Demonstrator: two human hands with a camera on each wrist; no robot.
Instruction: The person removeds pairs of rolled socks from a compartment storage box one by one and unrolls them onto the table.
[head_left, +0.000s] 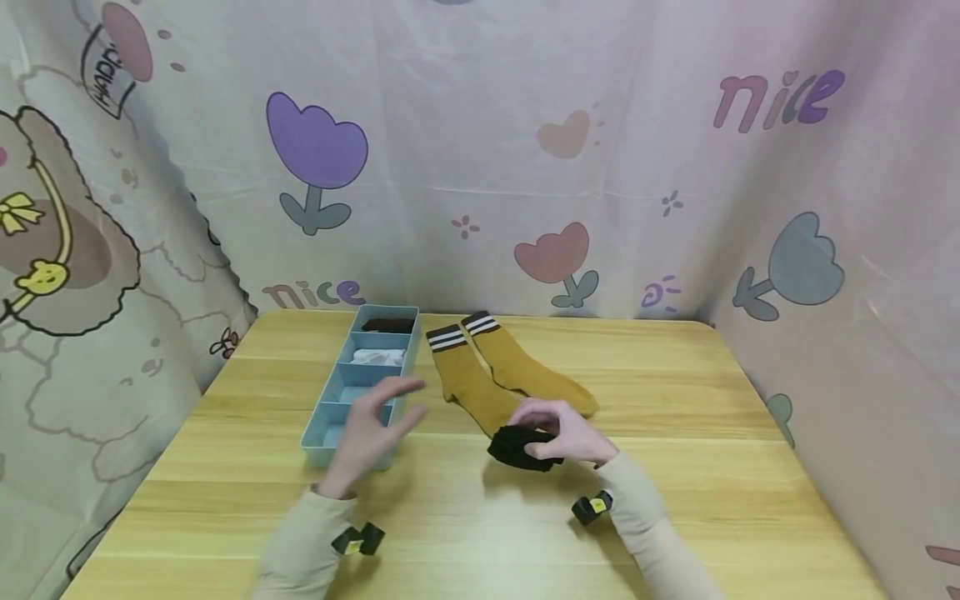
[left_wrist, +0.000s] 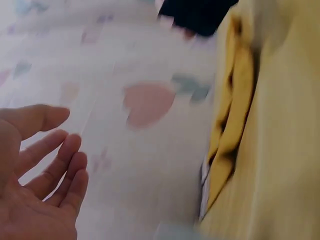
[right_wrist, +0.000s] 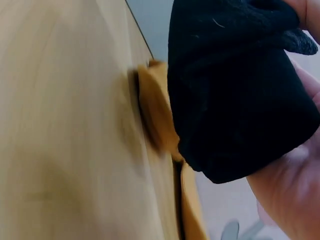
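The right hand (head_left: 566, 433) pinches a black bundle (head_left: 516, 450) above the table (head_left: 465, 533), probably to keep it folded; from it, yellow socks (head_left: 471, 382) lie at twelve o'clock, a box (head_left: 318, 457) at ten. The left hand (head_left: 366, 437) is empty, fingers wide.

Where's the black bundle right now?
In the head view, the black bundle is held in the right hand, by the near end of the yellow socks, right of the blue tray.
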